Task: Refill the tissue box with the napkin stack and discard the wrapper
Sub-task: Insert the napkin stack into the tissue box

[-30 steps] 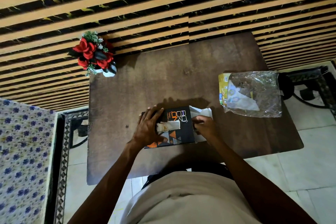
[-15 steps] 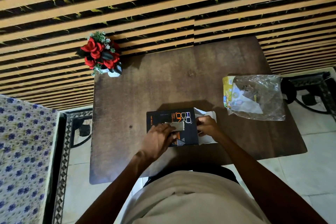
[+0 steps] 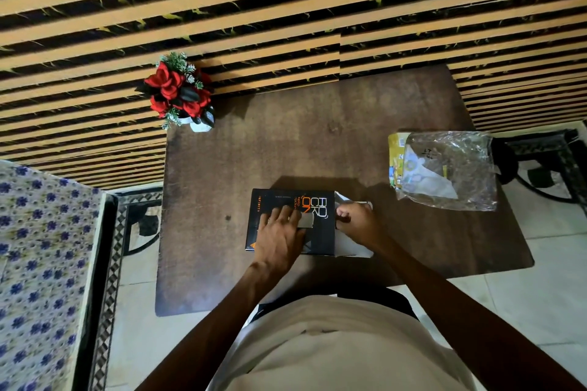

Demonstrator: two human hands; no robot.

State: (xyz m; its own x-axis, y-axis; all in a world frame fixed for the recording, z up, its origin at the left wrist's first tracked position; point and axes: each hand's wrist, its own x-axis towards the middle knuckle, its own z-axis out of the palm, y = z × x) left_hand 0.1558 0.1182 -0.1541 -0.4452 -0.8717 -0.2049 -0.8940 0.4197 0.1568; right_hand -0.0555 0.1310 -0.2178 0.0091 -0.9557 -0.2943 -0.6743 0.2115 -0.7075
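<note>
Far left, at the table's (image 3: 222,168) back corner: a pot of red flowers (image 3: 179,94), well apart from the work. Nearer the middle: black tissue box (image 3: 276,200) lying flat near the front edge. Left hand (image 3: 281,236) now slid across the top toward the slot, a second ago spread nearer the left end; fingers flat and pressing, closed on nothing, a bit of napkin (image 3: 305,220) poking out just past the fingertips. Right hand (image 3: 357,222) curled at the open end flap (image 3: 352,246), pinching something white there; flap or napkin, cannot tell. Probably napkins mostly in, end still to be closed. Far right: clear wrapper (image 3: 444,168) lying slack, apart from the box, not yet thrown away.
</note>
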